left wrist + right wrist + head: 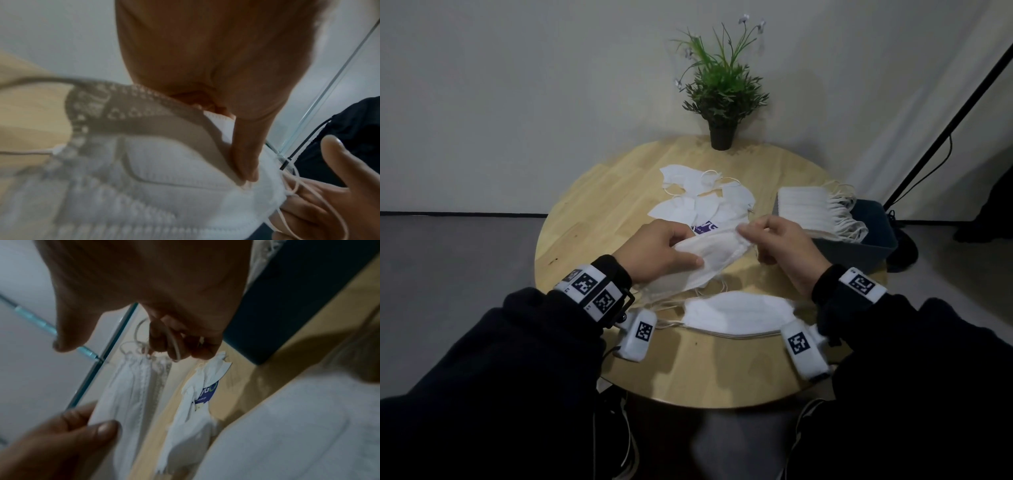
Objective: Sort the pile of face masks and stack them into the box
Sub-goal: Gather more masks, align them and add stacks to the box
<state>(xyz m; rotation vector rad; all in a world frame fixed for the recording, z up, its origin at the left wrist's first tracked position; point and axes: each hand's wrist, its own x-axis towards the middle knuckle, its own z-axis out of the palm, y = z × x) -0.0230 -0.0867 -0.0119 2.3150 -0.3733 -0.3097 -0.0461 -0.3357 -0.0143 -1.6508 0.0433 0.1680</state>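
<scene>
— Surface first: what is it?

— Round table [592, 192] of pale wood, set against a light grey wall [517, 85], with grey floor [448, 274] around it. One potted plant [720, 99] stands at the far edge; one black pole [945, 130] slants up at the right.

— Masks, counted?

— One folded white mask [698, 263] is held above the table, the left hand [657, 253] gripping its near end with thumb on top, the right hand [780, 243] pinching its far end, an ear loop [174, 344] caught in the curled fingers. One more mask [736, 315] lies flat near the table's front edge. A loose pile [695, 198] sits mid-table; its count I cannot tell.

— The box?

— One dark blue box [866, 250] at the right edge, with a stack of masks [818, 209] leaning in it, too many to count.
</scene>
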